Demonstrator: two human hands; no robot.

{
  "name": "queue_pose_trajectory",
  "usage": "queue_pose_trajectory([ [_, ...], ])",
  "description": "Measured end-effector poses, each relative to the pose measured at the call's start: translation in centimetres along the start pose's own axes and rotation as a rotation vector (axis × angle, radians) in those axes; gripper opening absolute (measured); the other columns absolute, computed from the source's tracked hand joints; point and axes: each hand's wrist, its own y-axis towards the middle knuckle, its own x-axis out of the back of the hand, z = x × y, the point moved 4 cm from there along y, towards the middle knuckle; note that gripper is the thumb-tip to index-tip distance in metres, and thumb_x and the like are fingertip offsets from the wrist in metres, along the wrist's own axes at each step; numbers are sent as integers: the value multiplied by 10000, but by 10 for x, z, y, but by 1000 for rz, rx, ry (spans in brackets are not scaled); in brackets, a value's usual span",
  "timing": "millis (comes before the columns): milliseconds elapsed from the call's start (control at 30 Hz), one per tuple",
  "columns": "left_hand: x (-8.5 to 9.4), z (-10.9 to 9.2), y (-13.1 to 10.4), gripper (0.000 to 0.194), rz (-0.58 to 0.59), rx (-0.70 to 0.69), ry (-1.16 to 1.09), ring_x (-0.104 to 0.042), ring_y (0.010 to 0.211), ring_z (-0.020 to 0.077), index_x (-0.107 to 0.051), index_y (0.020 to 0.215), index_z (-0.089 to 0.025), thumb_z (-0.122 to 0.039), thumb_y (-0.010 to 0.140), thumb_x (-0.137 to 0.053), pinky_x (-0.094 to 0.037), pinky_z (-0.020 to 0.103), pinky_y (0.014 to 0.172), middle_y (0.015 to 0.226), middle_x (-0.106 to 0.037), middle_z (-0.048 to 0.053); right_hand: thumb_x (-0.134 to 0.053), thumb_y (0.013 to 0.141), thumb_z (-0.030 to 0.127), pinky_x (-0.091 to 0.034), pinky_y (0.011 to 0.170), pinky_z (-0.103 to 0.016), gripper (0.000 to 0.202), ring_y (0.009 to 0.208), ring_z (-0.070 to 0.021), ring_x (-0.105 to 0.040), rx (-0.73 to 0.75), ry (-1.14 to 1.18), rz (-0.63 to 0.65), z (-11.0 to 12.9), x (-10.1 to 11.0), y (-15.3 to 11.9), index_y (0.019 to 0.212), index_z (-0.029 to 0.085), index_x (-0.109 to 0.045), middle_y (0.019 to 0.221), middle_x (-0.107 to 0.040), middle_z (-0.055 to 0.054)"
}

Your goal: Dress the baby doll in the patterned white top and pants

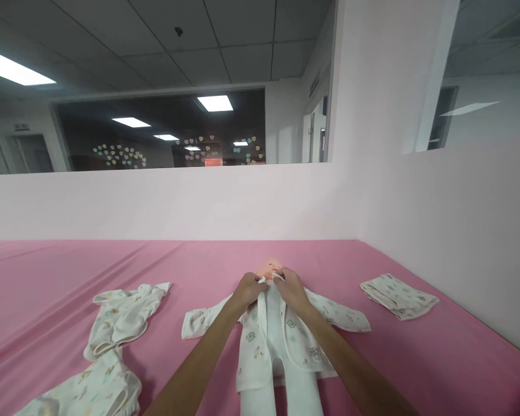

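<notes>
A baby doll lies on its back on the pink sheet, its head away from me. It wears white leggings and a white undergarment. Over these, a white printed baby jacket hangs open down the front, both sleeves spread sideways. My left hand pinches the jacket's left front edge at the neck. At the opposite collar edge, my right hand grips the fabric with closed fingers. The hands are close together just below the doll's head, partly covering its neck and shoulders.
Crumpled printed baby clothes lie to the left, with another printed garment nearer me. A folded printed cloth rests on the right. The pink sheet meets a white wall with windows behind and on the right.
</notes>
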Motion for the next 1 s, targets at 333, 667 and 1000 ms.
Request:
queue_pose_trajectory([
  [333,-1,-3,4,149,-265,-77,406,-544,697,172,-467,707,-191,-254,833,-517,-316,252,598,711,-548,17,-450,783,307,-259,564,-268,268,576,-139,-380,25,-2,-48,4,3,-6,540,207,-397,551,-410,32],
  [667,-16,-1,-6,159,-353,-237,634,-614,985,227,-572,1025,-183,-186,942,-436,-363,290,778,1058,-668,83,-469,813,417,-380,653,-260,294,713,-171,-535,18,98,-48,1,-5,-7,691,179,-591,707,-608,-7],
  [1000,-15,2,-2,170,-330,-282,644,-631,948,222,-596,994,-171,-192,961,-430,-363,285,750,999,-696,78,-487,797,382,-379,647,-268,281,704,-177,-545,19,95,-35,0,-9,-6,713,175,-657,697,-631,-6],
])
